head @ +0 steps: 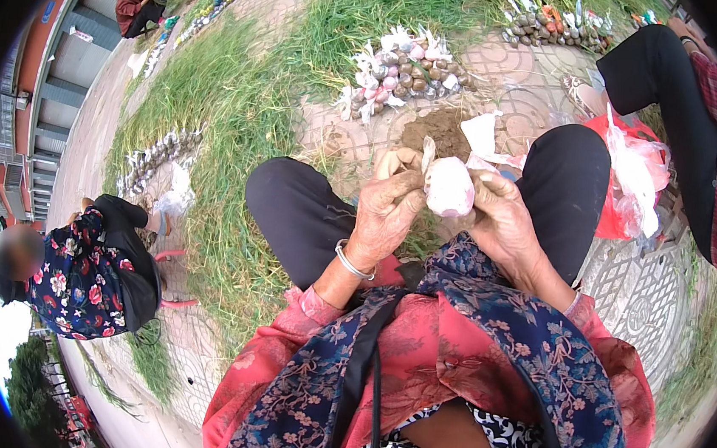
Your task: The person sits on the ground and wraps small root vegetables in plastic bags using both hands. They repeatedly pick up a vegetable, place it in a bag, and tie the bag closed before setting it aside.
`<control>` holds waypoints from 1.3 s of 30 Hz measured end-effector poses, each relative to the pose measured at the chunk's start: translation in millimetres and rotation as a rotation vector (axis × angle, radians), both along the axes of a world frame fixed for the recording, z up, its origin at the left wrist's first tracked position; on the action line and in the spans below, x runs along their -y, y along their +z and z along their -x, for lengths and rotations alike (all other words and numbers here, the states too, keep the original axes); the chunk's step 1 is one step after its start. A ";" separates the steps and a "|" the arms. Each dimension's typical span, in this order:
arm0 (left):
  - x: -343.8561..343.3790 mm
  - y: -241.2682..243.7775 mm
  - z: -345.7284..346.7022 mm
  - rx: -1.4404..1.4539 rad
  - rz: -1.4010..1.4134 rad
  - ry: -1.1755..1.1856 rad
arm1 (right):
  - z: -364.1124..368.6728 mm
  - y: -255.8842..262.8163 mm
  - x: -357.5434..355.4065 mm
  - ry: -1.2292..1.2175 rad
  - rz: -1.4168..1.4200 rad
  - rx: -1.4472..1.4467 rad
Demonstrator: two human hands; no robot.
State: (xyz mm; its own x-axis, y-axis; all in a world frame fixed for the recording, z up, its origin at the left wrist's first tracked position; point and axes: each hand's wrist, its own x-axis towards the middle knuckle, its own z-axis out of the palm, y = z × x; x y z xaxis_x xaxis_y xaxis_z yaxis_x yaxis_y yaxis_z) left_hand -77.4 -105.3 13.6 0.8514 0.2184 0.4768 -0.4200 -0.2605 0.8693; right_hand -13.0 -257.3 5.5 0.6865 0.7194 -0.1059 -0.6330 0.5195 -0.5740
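Observation:
A small, rounded plastic-wrapped bundle (450, 187), whitish pink, is held up between my two hands above my lap. My left hand (393, 192), with a silver bangle at the wrist, pinches the bundle's gathered plastic end. The fingers of my right hand (503, 214) press against the other side of the bundle. Both hands are smeared with soil. Just beyond them lies a mound of brown soil (440, 129) on the paving. White plastic (480, 132) lies beside the soil. Farther off is a pile of tied plastic bags (407, 71) with brown contents.
Red and white plastic bags (634, 178) lie beyond my right knee, near a person in dark trousers (662, 78). Cut grass (234, 111) covers ground to the left, where a person in a floral top (82, 276) sits. More tied bags (558, 27) stand at the far right.

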 end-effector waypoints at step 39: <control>12.4 -25.3 45.0 -0.254 0.783 -0.126 | 26.8 -12.0 -5.2 -0.083 0.563 0.649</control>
State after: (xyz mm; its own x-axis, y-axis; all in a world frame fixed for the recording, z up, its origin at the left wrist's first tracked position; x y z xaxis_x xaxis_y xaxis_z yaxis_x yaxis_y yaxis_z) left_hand -122.4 -117.7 -11.6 0.9529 0.3029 0.0168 -0.1722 0.4944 0.8520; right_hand -39.8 -252.1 -6.5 0.7828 0.6223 0.0003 -0.0626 0.0793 -0.9949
